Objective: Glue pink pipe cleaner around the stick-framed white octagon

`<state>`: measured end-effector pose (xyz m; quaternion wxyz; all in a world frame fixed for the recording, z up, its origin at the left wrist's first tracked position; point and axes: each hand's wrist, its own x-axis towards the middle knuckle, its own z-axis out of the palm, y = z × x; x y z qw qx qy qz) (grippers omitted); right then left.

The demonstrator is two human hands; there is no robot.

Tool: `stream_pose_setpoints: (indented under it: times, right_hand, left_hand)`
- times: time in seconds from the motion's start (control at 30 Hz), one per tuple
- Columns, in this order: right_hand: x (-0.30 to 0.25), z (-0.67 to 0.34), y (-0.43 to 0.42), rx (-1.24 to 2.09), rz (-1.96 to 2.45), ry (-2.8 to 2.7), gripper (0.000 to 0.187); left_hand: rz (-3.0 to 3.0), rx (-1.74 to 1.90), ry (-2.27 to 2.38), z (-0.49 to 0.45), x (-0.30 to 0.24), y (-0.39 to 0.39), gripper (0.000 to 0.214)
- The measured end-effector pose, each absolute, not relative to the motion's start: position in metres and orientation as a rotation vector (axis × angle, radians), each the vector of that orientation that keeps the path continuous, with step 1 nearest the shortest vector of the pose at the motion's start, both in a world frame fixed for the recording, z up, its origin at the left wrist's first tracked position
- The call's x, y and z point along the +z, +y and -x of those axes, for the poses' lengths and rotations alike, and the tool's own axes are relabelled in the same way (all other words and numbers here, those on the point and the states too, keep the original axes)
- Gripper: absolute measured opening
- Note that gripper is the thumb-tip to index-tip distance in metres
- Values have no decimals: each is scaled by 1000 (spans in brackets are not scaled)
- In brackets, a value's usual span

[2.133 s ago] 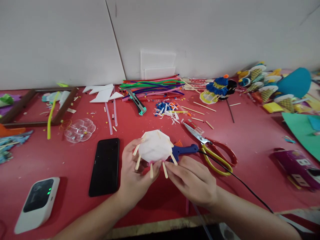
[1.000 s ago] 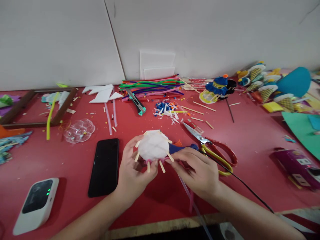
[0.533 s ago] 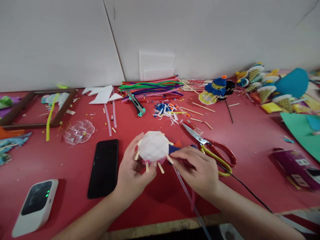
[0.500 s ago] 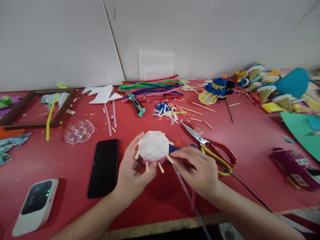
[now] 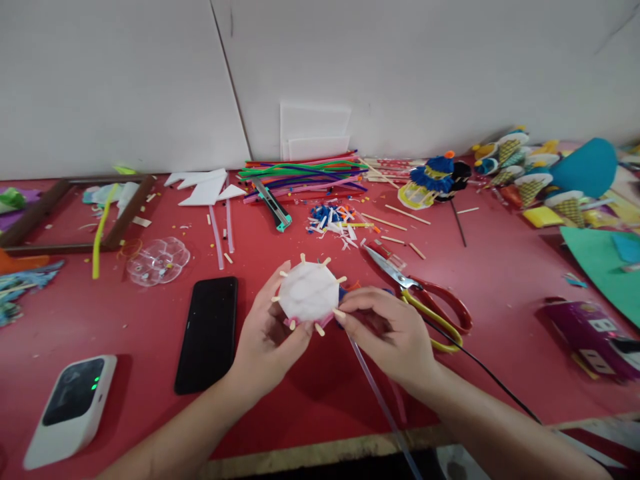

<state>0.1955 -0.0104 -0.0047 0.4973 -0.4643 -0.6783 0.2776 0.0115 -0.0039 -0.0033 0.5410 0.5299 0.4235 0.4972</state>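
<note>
My left hand (image 5: 263, 337) is closed round a white octagonal foam piece (image 5: 309, 292) with short wooden sticks poking out all around its rim, and holds it up just above the red table (image 5: 500, 280). My right hand (image 5: 393, 330) pinches at the piece's right lower edge, fingertips on one of the sticks. A thin clear tube (image 5: 375, 393) runs from under my right hand toward the table's near edge. A blue glue gun (image 5: 350, 290) lies mostly hidden behind the piece and my right hand.
Red-and-yellow scissors (image 5: 425, 300) lie right of my hands, a black phone (image 5: 207, 333) left, a white device (image 5: 70, 410) at the near left. Coloured straws (image 5: 305, 175), a cutter (image 5: 273, 205), straw cuttings (image 5: 333, 220) and craft figures (image 5: 435, 177) sit farther back.
The foam piece has tipped more face-on, so its sticks look shorter. My right hand has shifted up from below the piece to its right edge.
</note>
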Motion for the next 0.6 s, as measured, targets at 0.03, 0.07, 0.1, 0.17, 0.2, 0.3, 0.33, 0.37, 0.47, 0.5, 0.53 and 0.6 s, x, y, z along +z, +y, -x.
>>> stream_pose_setpoints:
  times: [0.03, 0.07, 0.1, 0.17, 0.2, 0.3, 0.33, 0.37, 0.47, 0.5, 0.53, 0.6]
  right_hand:
    - [-6, -195, -10, 734, 1128, -1600, 3]
    - [-8, -194, -11, 803, 1134, -1552, 3]
    - [-10, -194, -11, 877, 1140, -1498, 2]
    - [-14, -192, -11, 1013, 1136, -1390, 4]
    - [-16, -191, -11, 1069, 1120, -1341, 5]
    - [-18, -189, -11, 1153, 1044, -1249, 8]
    - [-17, -189, -11, 1159, 1026, -1236, 9]
    - [-17, -188, -11, 1159, 1015, -1229, 10]
    - [-15, -187, -12, 1142, 999, -1235, 9]
    - [-14, -187, -12, 1139, 993, -1241, 9]
    - [-14, -187, -12, 1136, 986, -1249, 9]
    - [-13, -187, -13, 1132, 970, -1272, 9]
  left_hand:
    - [-1259, 1185, 995, -11, -3, -4, 38]
    - [-1259, 1184, 984, -11, -2, -3, 38]
    - [-1260, 1177, 971, -11, -1, -3, 36]
    - [-1252, 1154, 929, -10, -1, -3, 30]
    - [-1239, 1144, 903, -10, -1, -3, 28]
    - [-1214, 1127, 834, -9, -3, -4, 37]
    - [-1221, 1127, 825, -9, -4, -4, 43]
    - [-1237, 1127, 824, -10, -5, -5, 49]
    - [-1267, 1113, 835, -10, -6, -5, 59]
    - [-1266, 1102, 842, -10, -6, -5, 62]
    - [-1263, 1095, 846, -10, -6, -5, 63]
    - [-1256, 1084, 859, -9, -5, -4, 64]
